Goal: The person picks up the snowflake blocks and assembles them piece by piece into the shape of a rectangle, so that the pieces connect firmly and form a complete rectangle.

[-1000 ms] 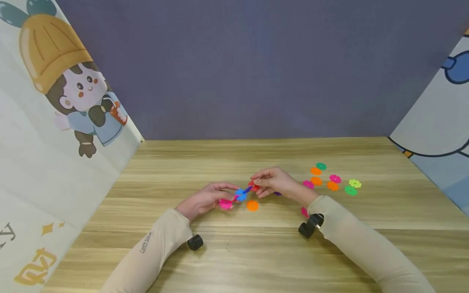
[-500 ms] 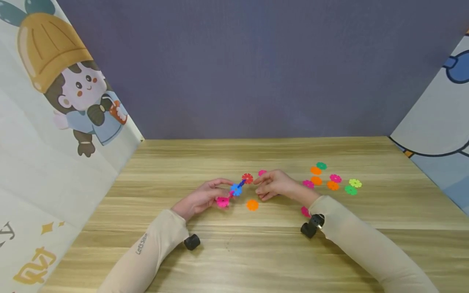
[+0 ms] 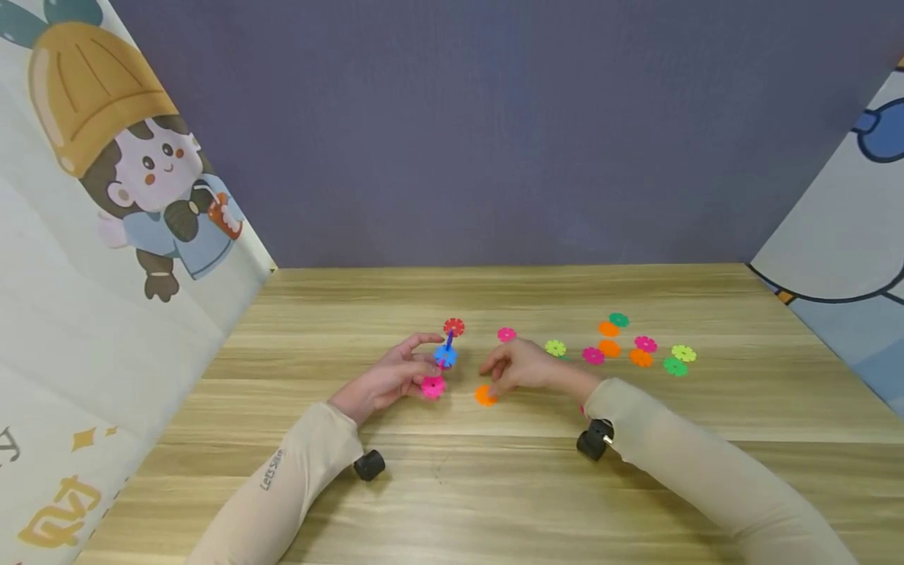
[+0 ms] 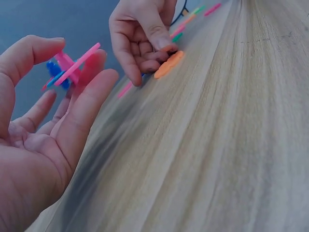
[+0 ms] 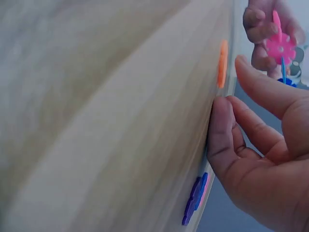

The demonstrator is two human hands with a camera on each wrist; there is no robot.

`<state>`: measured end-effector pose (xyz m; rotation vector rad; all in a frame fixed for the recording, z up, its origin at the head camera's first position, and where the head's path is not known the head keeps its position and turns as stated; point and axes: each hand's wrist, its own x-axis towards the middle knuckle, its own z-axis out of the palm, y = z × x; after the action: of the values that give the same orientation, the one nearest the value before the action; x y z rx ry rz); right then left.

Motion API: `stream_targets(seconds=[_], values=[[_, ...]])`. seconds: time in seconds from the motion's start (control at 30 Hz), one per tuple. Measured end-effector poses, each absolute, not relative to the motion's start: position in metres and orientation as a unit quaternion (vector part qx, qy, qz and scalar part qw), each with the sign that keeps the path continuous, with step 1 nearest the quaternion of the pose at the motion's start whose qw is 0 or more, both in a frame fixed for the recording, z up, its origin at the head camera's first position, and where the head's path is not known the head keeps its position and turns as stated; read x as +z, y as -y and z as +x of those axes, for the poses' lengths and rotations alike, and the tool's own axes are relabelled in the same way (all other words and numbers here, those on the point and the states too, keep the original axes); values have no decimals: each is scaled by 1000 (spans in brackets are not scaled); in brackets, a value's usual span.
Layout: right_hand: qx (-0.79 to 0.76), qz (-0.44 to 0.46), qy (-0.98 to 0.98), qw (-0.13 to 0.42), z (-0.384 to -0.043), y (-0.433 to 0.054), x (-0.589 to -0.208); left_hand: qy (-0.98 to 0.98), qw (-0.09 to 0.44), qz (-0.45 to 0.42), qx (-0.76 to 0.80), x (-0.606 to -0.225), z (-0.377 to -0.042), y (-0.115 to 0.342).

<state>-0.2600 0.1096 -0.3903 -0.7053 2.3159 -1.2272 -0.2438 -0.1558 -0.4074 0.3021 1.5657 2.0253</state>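
Chain: Although it is built of separate pieces, the chain [image 3: 445,358] looks feather-light, thin moulded plastic by my guess, and should move as one while its joints stay snug. It is up off the table [image 3: 438,510], in the left hand [image 3: 388,377].
Left grip: fingertips pinch the pink end, leaving the blue and red pieces sticking out beyond them.
Joints: neighbouring discs meet crosswise, one face-on and the next edge-on. I'd judge them stiff with a little give, held by friction, so a twist or sideways knock could work one loose. Holding close to the joint seems safest.
Far end: a red disc [image 3: 454,327], flat and round, its rim cut into even notches like petals.
Right grip: the thumb stands apart from the bent fingers of the right hand [image 3: 526,365]. I see no pinch, and can't tell whether a fingertip touches anything.
Orange disc: the orange disc [image 3: 482,396] lies flat on the wood right by those fingertips. Thin and probably slick, it may skid if pushed; its scalloped rim is the place to take hold, from opposite sides.
Loose discs: a pink one [image 3: 506,334] and a yellow-green one [image 3: 555,348] lie beyond the right hand, the same notched shape.
Tabletop: streaky pale wood grain, smooth-looking.
Backdrop: a matte grey-blue panel [image 3: 508,141].
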Motion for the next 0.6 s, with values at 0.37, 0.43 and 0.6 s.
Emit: stream_targets(seconds=[0.37, 0.43, 0.6], values=[[-362, -296, -861, 200, -266, -111, -386, -569, 269, 113, 769, -406, -250, 153], [-359, -299, -861, 202, -268, -112, -386, -560, 272, 120, 773, -405, -251, 153], [-360, -300, -857, 213, -273, -115, -385, -550, 285, 129, 774, -404, -253, 151]])
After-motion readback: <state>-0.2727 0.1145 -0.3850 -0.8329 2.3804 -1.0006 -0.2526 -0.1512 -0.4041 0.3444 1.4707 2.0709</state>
